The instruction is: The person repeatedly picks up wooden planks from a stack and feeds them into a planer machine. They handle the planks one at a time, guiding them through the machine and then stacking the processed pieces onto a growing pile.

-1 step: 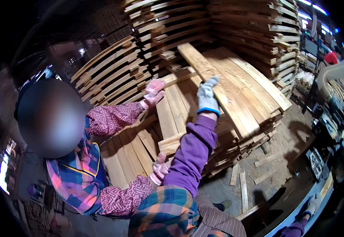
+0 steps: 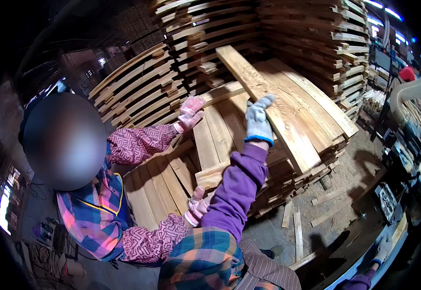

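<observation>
Head view: I've got the left hand (image 2: 259, 118), the nearer, clamped on the plank's edge, the plank (image 2: 284, 124) slanting ahead-left to back-right of that grip; right hand (image 2: 383, 252), can't tell.

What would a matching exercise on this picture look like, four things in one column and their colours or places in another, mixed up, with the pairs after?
Column one
1. Wearer's left hand
2. Wearer's right hand
3. Co-worker's gloves
4. Curved hose

Column two
A. pink
B. on the edge of a plank
C. beige
D. near the picture's lower right corner

Pairs: 1-B, 2-D, 3-A, 4-C
</observation>
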Motion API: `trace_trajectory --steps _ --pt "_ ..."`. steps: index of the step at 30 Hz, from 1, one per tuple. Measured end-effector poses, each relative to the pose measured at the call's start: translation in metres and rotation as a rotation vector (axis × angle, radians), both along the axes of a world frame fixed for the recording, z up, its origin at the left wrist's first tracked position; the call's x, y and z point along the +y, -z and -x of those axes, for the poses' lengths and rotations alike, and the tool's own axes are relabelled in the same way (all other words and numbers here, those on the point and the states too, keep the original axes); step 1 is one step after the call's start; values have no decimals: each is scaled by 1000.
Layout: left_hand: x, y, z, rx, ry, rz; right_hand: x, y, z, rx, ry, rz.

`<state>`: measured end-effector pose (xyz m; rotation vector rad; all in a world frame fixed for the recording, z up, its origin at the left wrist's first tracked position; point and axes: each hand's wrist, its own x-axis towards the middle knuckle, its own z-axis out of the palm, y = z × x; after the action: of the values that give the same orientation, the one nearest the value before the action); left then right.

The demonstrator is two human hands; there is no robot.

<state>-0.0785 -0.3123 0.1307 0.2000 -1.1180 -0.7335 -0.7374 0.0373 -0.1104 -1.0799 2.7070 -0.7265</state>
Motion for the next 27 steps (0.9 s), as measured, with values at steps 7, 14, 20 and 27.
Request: trace_trajectory --steps 7,14,20,27 --pt "111 23 100 249 593 -128 -48 -240 -317 -145 -803 706" --pt "235 63 228 60 718 -522 38 -171 -373 162 -658 660" --pt "285 163 275 -73 1251 -985 158 -116 -412 -546 100 526" --pt "320 236 296 -566 1039 -978 241 -45 -434 358 291 -121"
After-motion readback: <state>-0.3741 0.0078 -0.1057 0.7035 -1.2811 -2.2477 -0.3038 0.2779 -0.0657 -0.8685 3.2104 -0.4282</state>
